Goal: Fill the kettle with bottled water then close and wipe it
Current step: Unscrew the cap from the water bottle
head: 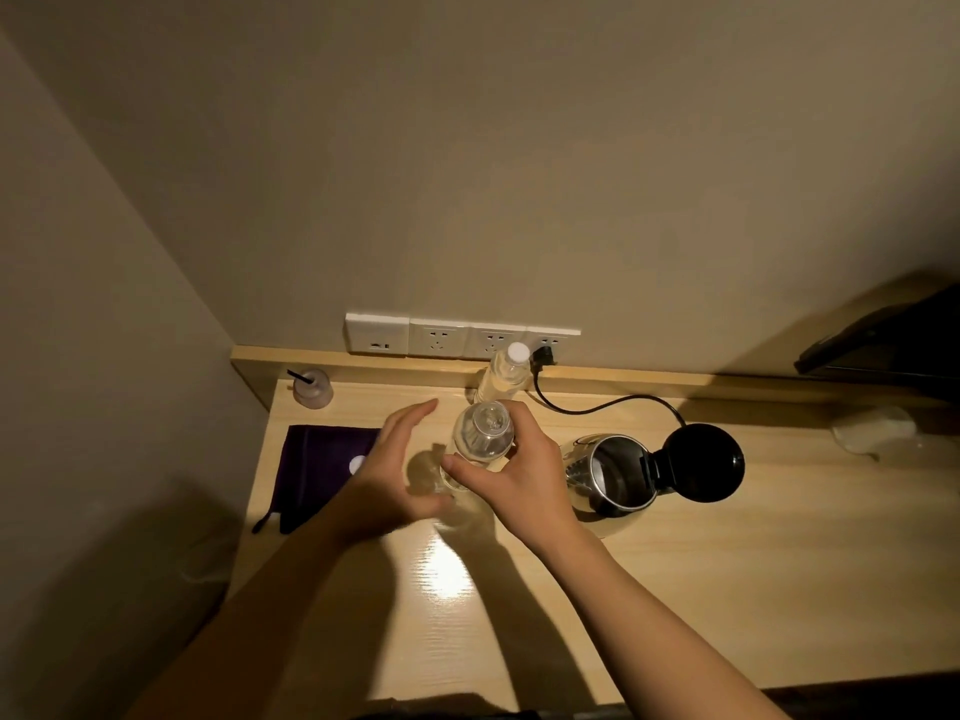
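Light wood bench (675,589) against a beige wall, socket strip (462,341) at the back.

Head view:
- Clear water bottle (480,433) upright, bench centre.
- Right grip (519,475) wrapped round the bottle body, thumb on the near side.
- Left grip (395,470) spread and blurred, at the bottle's 9 o'clock, just beside it; contact can't be told.
- Kettle (608,472) at the bottle's 3 o'clock, black lid (698,462) flipped open.
- Cord (597,402) runs from the kettle to the sockets.
- Capped bottle (501,376) at 12 o'clock.
- Purple cloth (322,459) at 9 o'clock.
- Small jar (311,389) at 10 o'clock.
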The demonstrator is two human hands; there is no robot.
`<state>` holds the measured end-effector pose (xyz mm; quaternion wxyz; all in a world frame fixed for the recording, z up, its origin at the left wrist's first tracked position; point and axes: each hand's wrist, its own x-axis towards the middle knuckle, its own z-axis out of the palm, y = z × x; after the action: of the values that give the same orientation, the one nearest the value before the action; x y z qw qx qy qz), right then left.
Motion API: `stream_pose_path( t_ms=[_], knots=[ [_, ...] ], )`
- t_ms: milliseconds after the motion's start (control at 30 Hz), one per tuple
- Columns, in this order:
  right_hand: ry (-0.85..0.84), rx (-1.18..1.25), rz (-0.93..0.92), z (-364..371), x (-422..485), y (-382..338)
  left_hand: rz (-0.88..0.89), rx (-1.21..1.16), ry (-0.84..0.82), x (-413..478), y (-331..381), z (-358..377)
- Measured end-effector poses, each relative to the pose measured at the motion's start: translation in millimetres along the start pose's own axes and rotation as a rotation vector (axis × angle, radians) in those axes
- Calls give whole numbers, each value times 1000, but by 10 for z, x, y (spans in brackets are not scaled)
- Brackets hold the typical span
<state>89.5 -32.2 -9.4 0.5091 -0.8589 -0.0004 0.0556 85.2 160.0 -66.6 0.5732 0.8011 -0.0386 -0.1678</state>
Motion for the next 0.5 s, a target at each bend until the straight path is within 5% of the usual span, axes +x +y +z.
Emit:
stream_pose_path(
  t_ms=[500],
  knots=[
    [99,16,-30,-412,-154,-153,38,-384,252,139,902,796]
  ],
)
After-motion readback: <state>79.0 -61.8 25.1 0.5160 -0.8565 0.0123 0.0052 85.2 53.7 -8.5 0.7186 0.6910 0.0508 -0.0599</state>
